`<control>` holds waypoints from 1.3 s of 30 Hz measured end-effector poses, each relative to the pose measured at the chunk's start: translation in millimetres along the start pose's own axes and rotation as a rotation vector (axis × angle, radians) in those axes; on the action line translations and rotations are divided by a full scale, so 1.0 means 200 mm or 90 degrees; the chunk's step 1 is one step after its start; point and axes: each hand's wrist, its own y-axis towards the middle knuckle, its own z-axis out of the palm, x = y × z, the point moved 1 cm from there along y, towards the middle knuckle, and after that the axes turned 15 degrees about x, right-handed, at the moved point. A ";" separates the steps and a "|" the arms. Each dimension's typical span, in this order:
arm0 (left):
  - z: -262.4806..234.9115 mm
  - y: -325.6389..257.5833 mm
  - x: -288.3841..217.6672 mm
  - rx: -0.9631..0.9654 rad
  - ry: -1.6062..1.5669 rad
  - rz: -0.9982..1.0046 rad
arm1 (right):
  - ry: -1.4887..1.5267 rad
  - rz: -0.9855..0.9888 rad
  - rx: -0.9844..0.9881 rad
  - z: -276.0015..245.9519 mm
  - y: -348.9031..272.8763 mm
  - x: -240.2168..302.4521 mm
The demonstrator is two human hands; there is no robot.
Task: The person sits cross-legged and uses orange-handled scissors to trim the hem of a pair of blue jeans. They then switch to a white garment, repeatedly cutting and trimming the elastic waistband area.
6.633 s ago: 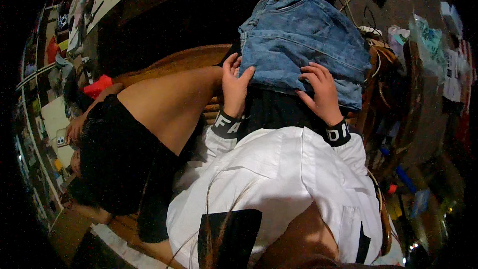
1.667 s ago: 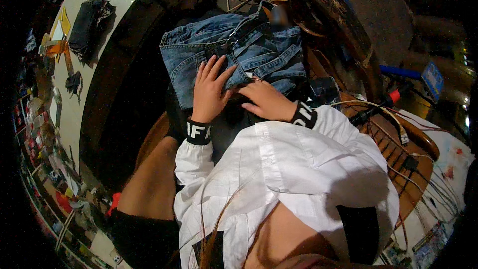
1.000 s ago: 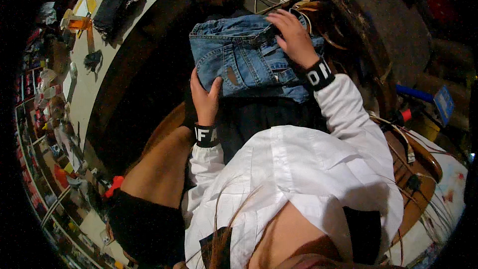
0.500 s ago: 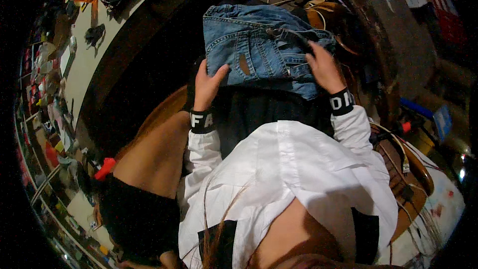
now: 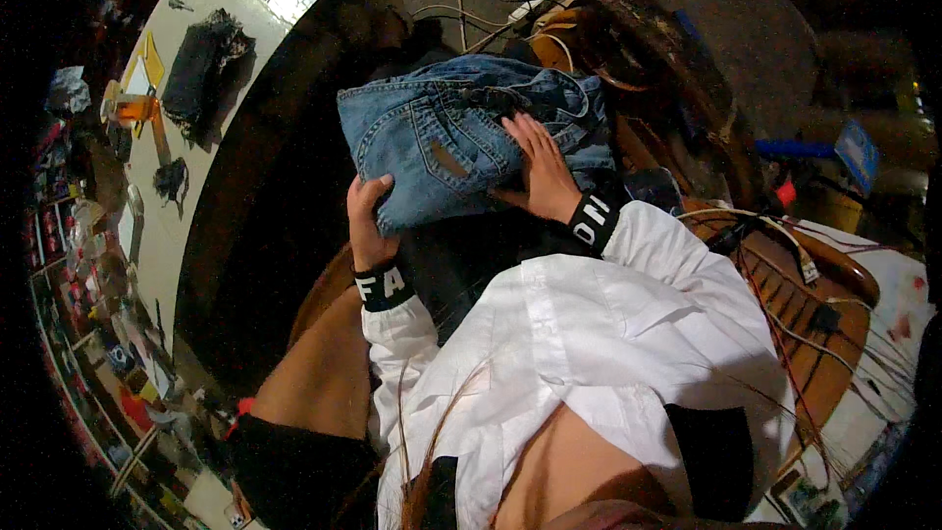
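1. White cloth fills the near part of the view: the sleeves point(image 5: 589, 334) of the person's own shirt, each ending in a black cuff with white lettering.
2. The left hand point(image 5: 365, 221) comes out of its cuff and grips the near left corner of a folded pair of blue denim jeans point(image 5: 451, 137); the thumb lies on top of the fabric and the fingers curl under the edge, so this hand is closed on the cloth.
3. The right hand point(image 5: 545, 167) lies flat on the jeans, fingers spread wide and pressing down on the upper face near the waistband, with nothing pinched.
4. The jeans sit folded in a thick bundle in front of the person's chest, over dark fabric on the lap, a back pocket facing up; I cannot tell what supports them from below.
5. To the right, a brown wooden chair point(image 5: 814, 334) carries loose thin cables.
6. To the left and further off, a pale counter point(image 5: 186, 226) curves along the rim, with a black bundle point(image 5: 201, 74) and small orange items point(image 5: 132, 108) on it.
7. Beyond the jeans, a white power strip point(image 5: 525, 8) with cords lies on the grey floor point(image 5: 756, 49).
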 end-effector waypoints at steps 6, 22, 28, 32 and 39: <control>-0.14 0.02 -0.35 -0.157 -0.080 0.089 | 0.129 -0.145 -0.026 -0.02 0.06 0.13; -0.19 -0.07 -0.53 -0.176 -0.289 -0.300 | 0.220 -0.202 0.008 0.28 0.38 0.26; -0.14 0.02 -0.57 -0.171 -0.337 -0.305 | 0.326 -0.261 -0.044 0.29 0.40 0.24; -0.12 0.08 -0.58 -0.167 -0.381 -0.294 | 0.388 -0.258 -0.002 0.28 0.39 0.19; 0.10 0.36 -0.65 0.001 -0.317 -0.156 | 1.288 -0.369 -0.110 0.21 0.33 0.29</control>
